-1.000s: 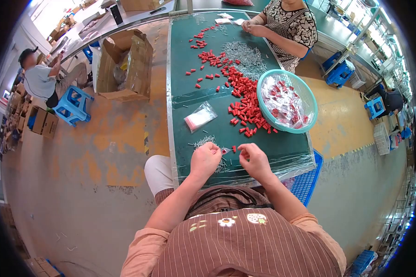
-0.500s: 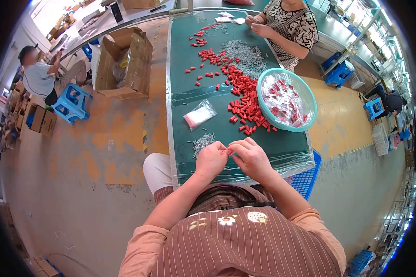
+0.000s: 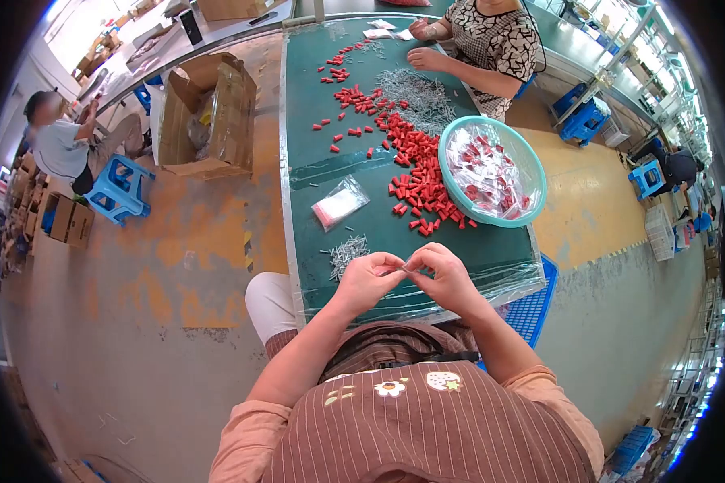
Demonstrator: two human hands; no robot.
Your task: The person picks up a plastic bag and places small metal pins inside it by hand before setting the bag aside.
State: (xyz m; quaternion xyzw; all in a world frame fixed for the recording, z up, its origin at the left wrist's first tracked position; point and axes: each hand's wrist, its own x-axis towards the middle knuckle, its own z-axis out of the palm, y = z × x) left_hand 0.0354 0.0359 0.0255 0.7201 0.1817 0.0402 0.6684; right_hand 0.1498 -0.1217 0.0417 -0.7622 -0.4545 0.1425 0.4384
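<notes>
My left hand [image 3: 366, 283] and my right hand [image 3: 446, 278] meet fingertip to fingertip above the near end of the green table [image 3: 322, 161]. Both are closed in a pinch, and whatever small thing is between them is too hidden to name. Just left of my left hand lies a small heap of grey screws [image 3: 348, 254]. Beyond it rests a clear plastic bag [image 3: 341, 203] with white and pinkish contents. Past my right hand, red plastic plugs [image 3: 419, 153] spread in a long pile. A turquoise basin [image 3: 542, 181] full of clear packets with red pieces stands beside them.
A larger pile of grey screws [image 3: 419, 98] lies farther up the table. A co-worker [image 3: 487, 56] stands at the far right edge, hands over the tabletop. An open cardboard box [image 3: 234, 121] and a blue stool [image 3: 121, 189] are on the left. A blue crate [image 3: 532, 314] sits below the right edge.
My fingertips have shifted slightly, still pinched together; the red bit seen between them before is hidden now. The co-worker's hands have moved apart. The whole view has shifted a little.
</notes>
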